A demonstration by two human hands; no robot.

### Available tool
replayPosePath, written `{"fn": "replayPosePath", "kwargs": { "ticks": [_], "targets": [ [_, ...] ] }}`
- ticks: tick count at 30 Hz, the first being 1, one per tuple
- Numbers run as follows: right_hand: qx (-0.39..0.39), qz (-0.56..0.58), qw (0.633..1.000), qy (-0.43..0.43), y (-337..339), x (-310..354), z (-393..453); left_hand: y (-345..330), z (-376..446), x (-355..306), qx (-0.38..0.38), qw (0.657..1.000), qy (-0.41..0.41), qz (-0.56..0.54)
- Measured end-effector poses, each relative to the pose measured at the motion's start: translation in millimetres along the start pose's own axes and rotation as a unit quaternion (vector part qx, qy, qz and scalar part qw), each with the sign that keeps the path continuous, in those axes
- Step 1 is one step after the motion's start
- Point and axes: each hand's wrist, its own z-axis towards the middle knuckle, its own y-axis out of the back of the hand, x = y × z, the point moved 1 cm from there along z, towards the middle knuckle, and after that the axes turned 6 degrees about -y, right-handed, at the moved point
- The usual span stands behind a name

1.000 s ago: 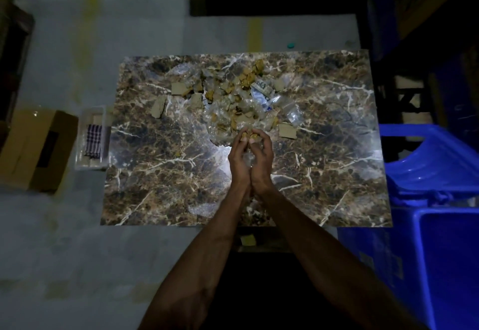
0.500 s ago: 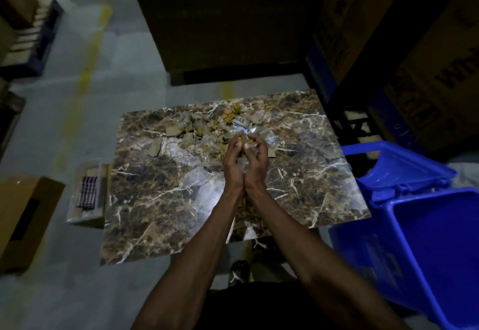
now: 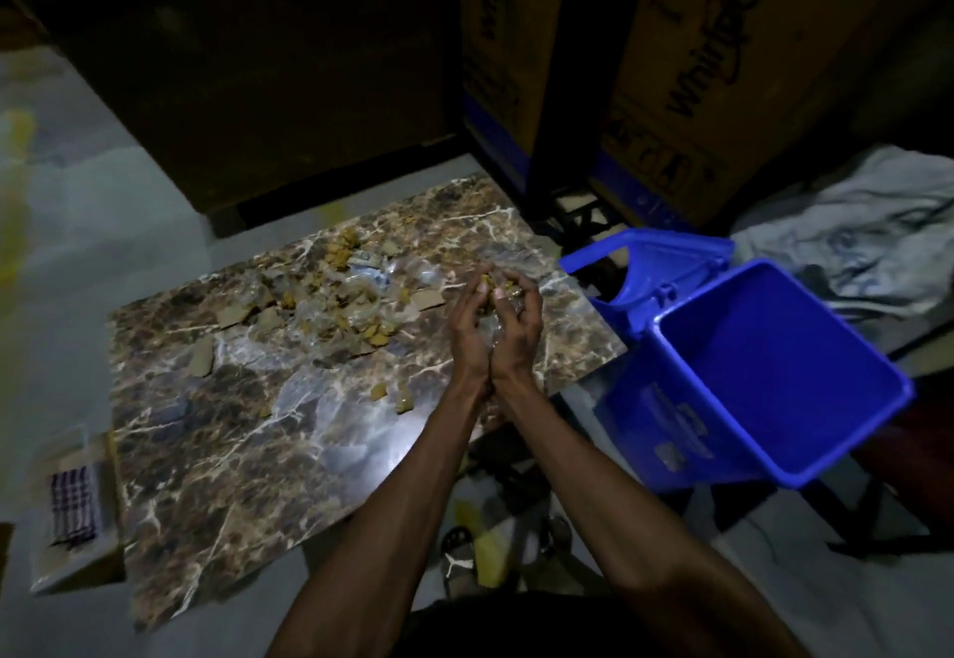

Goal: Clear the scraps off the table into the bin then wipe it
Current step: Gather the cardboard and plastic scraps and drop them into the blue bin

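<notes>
Clearing step: left hand [image 3: 467, 324] and right hand [image 3: 516, 322] cupped, grasping scraps [image 3: 493, 291] above bench [image 3: 217, 430]. Next: carry over bin [image 3: 764, 373], release.

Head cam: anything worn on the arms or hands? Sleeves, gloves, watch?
Nothing visible. The left hand and right hand are bare, no gloves, no rings that show. Both forearms are bare to the bottom of the frame: no sleeves, watch or bands. Dim light could hide small details.

You are holding both forearms stretched forward, wrists pressed together. Your left hand [image 3: 467, 324] and right hand [image 3: 516, 327] are cupping side by side, heels touching, fingers curling upward and inward around a small handful of scraps [image 3: 493, 291].
</notes>
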Motion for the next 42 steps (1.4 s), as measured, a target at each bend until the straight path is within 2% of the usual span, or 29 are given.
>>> {"fn": "replayPosePath", "kwargs": {
  "ticks": [3, 7, 11, 12, 15, 18, 21, 27, 31, 34, 36, 38, 42],
  "targets": [
    [-0.044, 0.015, 0.999, -0.008, 45.8, 6.0, 10.8, -42.0, -15.2, 1.8, 0.025, 0.998, -0.035, 0.043],
    [-0.090, 0.036, 0.995, -0.003, 114.2, 12.4, 31.3, -107.9, -31.1, 27.8, 0.042, 0.997, -0.015, 0.060],
    [-0.135, 0.059, 0.989, -0.030, 201.1, 19.6, 56.6, -189.2, -60.6, 66.7, 0.120, 0.983, 0.054, 0.126],
    [-0.143, 0.061, 0.987, -0.029, 225.4, 20.9, 61.4, -210.6, -67.9, 74.4, 0.132, 0.982, 0.076, 0.111],
    [-0.163, 0.080, 0.983, -0.032, 295.2, 21.9, 75.0, -262.0, -83.4, 113.2, 0.139, 0.986, 0.050, 0.078],
    [-0.183, 0.075, 0.979, -0.048, 349.1, 24.7, 82.2, -311.1, -101.9, 133.9, 0.147, 0.981, 0.108, 0.066],
    [-0.215, 0.097, 0.970, -0.054, 389.3, 30.7, 91.0, -342.4, -113.9, 160.8, 0.181, 0.973, 0.120, 0.078],
    [-0.260, 0.071, 0.960, -0.075, 446.3, 22.3, 135.5, -411.4, -93.0, 198.9, 0.170, 0.975, 0.131, 0.053],
    [-0.265, 0.059, 0.958, -0.091, 482.4, 18.9, 179.5, -456.5, -66.9, 232.4, 0.147, 0.977, 0.153, 0.019],
    [-0.229, 0.062, 0.961, -0.139, 513.5, 10.8, 218.7, -488.4, -44.6, 254.7, 0.128, 0.973, 0.191, 0.009],
    [-0.191, 0.062, 0.962, -0.184, 532.0, 6.8, 239.8, -500.5, -31.6, 267.6, 0.115, 0.976, 0.177, 0.060],
    [-0.165, 0.048, 0.966, -0.195, 549.7, 3.0, 263.2, -510.6, -17.1, 283.3, 0.130, 0.974, 0.173, 0.071],
    [-0.106, 0.010, 0.969, -0.223, 575.6, -2.1, 298.7, -506.9, 10.8, 311.2, 0.155, 0.957, 0.176, 0.173]
  ]
}}
